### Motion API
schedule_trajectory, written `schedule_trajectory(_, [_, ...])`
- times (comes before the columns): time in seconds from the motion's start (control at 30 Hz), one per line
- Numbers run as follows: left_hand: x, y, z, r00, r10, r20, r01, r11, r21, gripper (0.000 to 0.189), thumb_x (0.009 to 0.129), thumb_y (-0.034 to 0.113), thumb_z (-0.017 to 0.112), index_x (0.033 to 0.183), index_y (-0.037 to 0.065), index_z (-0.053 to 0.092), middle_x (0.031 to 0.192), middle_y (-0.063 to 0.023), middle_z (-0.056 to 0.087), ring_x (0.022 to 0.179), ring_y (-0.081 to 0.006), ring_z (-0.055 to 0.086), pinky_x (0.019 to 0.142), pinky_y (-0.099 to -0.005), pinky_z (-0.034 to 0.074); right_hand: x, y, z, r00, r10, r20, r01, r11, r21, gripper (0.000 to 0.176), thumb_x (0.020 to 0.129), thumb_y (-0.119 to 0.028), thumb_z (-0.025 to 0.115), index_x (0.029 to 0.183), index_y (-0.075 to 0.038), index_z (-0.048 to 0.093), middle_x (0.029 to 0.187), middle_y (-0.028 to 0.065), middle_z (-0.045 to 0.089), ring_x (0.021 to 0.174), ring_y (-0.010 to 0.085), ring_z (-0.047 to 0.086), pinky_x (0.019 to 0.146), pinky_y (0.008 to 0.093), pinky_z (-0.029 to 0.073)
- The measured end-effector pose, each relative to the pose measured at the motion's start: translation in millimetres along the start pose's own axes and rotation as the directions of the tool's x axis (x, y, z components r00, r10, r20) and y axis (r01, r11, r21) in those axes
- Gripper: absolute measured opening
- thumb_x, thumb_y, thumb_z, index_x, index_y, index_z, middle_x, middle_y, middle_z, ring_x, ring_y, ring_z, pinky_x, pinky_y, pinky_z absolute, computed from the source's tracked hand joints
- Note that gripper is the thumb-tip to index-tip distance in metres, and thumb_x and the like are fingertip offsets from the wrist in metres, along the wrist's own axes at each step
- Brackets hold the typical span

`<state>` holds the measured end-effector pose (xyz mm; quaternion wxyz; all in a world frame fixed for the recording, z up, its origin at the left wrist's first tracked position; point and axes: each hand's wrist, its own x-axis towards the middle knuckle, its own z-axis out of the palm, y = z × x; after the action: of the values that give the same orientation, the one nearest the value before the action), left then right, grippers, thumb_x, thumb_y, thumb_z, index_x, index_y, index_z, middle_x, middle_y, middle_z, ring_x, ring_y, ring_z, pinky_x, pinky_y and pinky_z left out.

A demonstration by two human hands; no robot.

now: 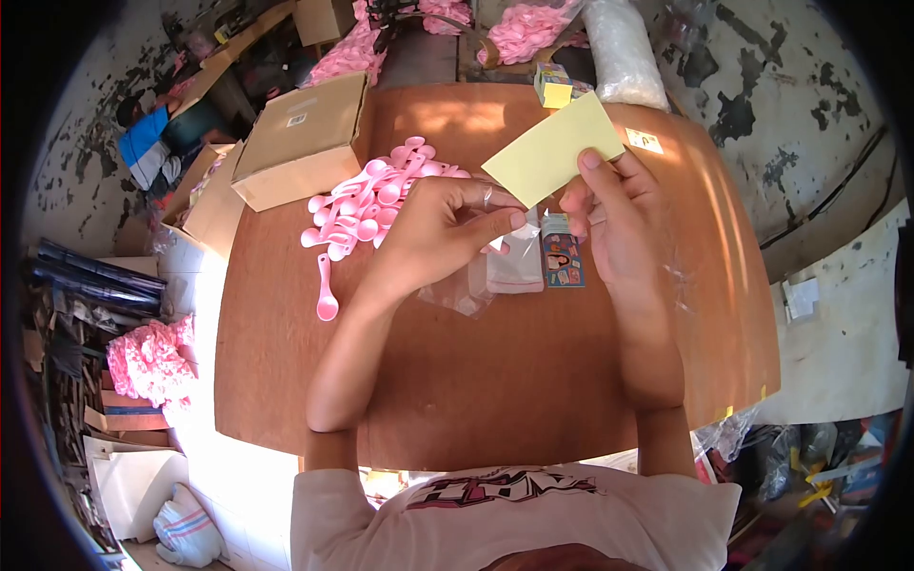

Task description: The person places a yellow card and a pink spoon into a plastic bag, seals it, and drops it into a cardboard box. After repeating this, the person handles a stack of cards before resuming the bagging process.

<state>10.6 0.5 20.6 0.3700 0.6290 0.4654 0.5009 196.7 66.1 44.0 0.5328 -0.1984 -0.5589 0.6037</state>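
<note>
My right hand [617, 202] pinches a pale yellow card [555, 150] between thumb and fingers, holding it tilted above the table. Close to its lower left corner, my left hand [447, 228] is closed with the thumb against the fingers. Shiny clear plastic [489, 195] shows at those fingers, seemingly a small bag; its outline is mostly hidden. Beneath the hands lie a stack of clear plastic bags [515, 271] and colourful printed cards [564, 262]. Left of my left hand is a pile of pink plastic scoops [367, 205], with one scoop [326, 290] lying apart.
A closed cardboard box [303, 138] stands on the wooden table [495, 390] at the back left. A small box with yellow cards [553, 86] and a large clear plastic roll or sack [624, 52] are at the back. Another person [146, 143] is at the far left.
</note>
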Motion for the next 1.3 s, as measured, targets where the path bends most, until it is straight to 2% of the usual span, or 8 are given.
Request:
schedule_trajectory(0.27, [-1.7,10.3,1.3,0.997,0.018,-0.078,-0.025,0.996,-0.087,0.019,0.091,0.011,0.069,0.100,-0.006,0.071,0.088,-0.0089,0.072,0.074,-0.0084,0.066,0.061,-0.0199,0.053,-0.5,7.0,-4.6,1.000,-0.020,0.020,0.022,0.995,-0.099,0.019,0.093,-0.019,0.067,0.093,-0.001,0.066,0.063,0.0034,0.061,0.048,0.0044,0.049,0.046,0.0199,0.038])
schedule_trajectory(0.43, [-1.6,3.9,-6.6,0.997,-0.077,-0.004,0.077,0.988,0.135,0.022,0.090,0.013,0.070,0.103,-0.004,0.071,0.090,-0.0090,0.072,0.074,-0.0097,0.067,0.065,-0.0236,0.054,-1.9,13.8,-9.4,0.994,0.000,0.108,0.030,0.960,-0.278,0.017,0.089,-0.017,0.072,0.091,0.000,0.067,0.065,0.0004,0.059,0.052,0.0011,0.046,0.048,0.0177,0.036])
schedule_trajectory(0.5, [-1.8,0.4,-5.1,0.999,-0.044,-0.009,0.045,0.994,0.104,0.021,0.090,0.015,0.070,0.100,-0.004,0.072,0.082,-0.0064,0.071,0.071,-0.0075,0.062,0.061,-0.0245,0.049,1.1,19.7,-9.5,0.962,-0.240,0.131,0.272,0.876,-0.399,0.014,0.087,-0.011,0.072,0.093,0.001,0.068,0.074,0.0007,0.063,0.057,0.0014,0.048,0.051,0.0181,0.038])
schedule_trajectory(0.6, [-3.1,2.2,-4.1,1.000,-0.018,0.005,0.017,0.997,0.077,0.021,0.090,0.016,0.070,0.099,-0.003,0.072,0.075,-0.0044,0.070,0.068,-0.0052,0.058,0.056,-0.0254,0.044,-0.6,9.0,-3.5,0.926,-0.372,0.067,0.372,0.866,-0.334,0.010,0.087,-0.006,0.071,0.094,0.001,0.069,0.083,0.0015,0.065,0.061,0.0026,0.052,0.054,0.0192,0.040])
schedule_trajectory(0.83, [-5.0,11.3,0.0,1.000,-0.021,0.018,0.020,0.998,0.058,0.023,0.090,0.013,0.069,0.105,-0.004,0.070,0.086,-0.0076,0.073,0.077,-0.0069,0.062,0.067,-0.0257,0.050,-3.0,1.4,-12.7,0.918,-0.234,0.319,0.376,0.768,-0.518,0.012,0.083,-0.001,0.070,0.095,-0.003,0.072,0.090,0.0043,0.067,0.071,0.0074,0.060,0.058,0.0215,0.045])
schedule_trajectory(0.9, [-3.6,13.7,0.6,0.999,0.035,0.008,-0.035,0.996,0.076,0.023,0.090,0.013,0.070,0.107,-0.003,0.070,0.088,-0.0056,0.072,0.079,-0.0056,0.061,0.068,-0.0239,0.049,-2.5,2.3,-12.7,0.860,-0.252,0.444,0.485,0.674,-0.557,0.015,0.080,-0.002,0.071,0.095,-0.006,0.074,0.097,0.0062,0.066,0.083,0.0157,0.063,0.067,0.0276,0.049])
schedule_trajectory(1.1, [-1.9,7.9,0.5,0.997,0.075,0.005,-0.075,0.991,0.111,0.024,0.090,0.011,0.070,0.109,-0.003,0.070,0.093,-0.0053,0.072,0.084,-0.0059,0.062,0.073,-0.0221,0.051,-4.2,1.7,-14.1,0.831,-0.263,0.491,0.544,0.569,-0.617,0.018,0.078,-0.004,0.073,0.095,-0.010,0.076,0.113,0.0077,0.062,0.102,0.0257,0.059,0.084,0.0354,0.050])
schedule_trajectory(1.3, [0.0,5.0,2.5,0.997,0.076,-0.009,-0.075,0.992,0.099,0.028,0.089,0.008,0.069,0.114,-0.005,0.067,0.100,-0.0094,0.072,0.091,-0.0097,0.064,0.080,-0.0245,0.053,-4.1,-3.8,-14.5,0.797,-0.249,0.551,0.597,0.468,-0.652,0.016,0.079,-0.010,0.073,0.095,-0.010,0.076,0.116,0.0086,0.062,0.103,0.0273,0.059,0.086,0.0358,0.049])
